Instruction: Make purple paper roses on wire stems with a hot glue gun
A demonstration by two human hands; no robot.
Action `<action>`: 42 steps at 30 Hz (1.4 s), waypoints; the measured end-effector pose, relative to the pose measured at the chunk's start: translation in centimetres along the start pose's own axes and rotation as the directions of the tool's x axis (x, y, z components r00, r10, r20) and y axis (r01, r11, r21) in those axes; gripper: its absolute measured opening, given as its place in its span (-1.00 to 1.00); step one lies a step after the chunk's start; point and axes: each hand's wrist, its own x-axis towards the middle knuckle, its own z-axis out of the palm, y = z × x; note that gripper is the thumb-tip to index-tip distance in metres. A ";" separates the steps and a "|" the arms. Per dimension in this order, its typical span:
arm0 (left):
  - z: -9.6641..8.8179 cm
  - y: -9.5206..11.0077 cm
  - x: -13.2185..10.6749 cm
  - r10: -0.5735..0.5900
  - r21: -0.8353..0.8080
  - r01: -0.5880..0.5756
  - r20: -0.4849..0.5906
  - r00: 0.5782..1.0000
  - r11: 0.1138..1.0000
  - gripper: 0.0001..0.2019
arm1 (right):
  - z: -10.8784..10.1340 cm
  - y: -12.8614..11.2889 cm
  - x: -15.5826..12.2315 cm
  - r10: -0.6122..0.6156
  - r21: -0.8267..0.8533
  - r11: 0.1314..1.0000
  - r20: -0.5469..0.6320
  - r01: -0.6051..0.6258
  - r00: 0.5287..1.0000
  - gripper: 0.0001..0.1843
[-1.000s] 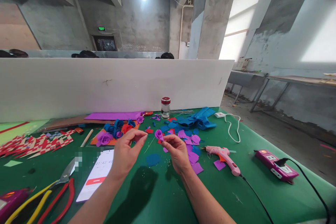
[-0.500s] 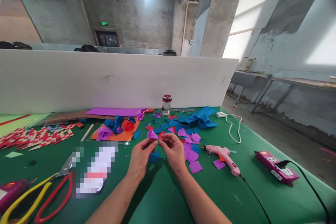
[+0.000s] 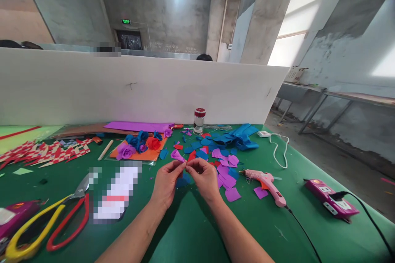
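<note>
My left hand [image 3: 167, 183] and my right hand [image 3: 203, 177] meet above the green table [image 3: 191, 230], fingertips pinched together. Between them they hold a small purple felt flower bud [image 3: 177, 155] that sticks up to the left of the fingers. Loose purple, blue and red felt petals [image 3: 224, 162] lie just beyond and to the right of my hands. Finished felt roses [image 3: 140, 144] in purple, blue and red rest on an orange sheet further left.
A pink glue gun [image 3: 267, 181] lies right of my hands, its cord running off the table. A pink power strip [image 3: 331, 202] sits far right. Yellow and red scissors [image 3: 46, 224] and a phone [image 3: 115, 195] lie left. A small jar [image 3: 199, 121] stands by the white partition [image 3: 138, 86].
A second ago my left hand was open and apart from the bud. It came in and pinched the bud together with my right hand, and both hands stay joined.
</note>
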 end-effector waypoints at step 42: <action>0.0 -0.7 0.0 -0.013 0.100 -0.004 0.174 0.985 0.995 -0.71 | -15.1 -7.5 -4.6 -0.112 -0.338 0.940 -0.441 -0.049 0.891 -0.68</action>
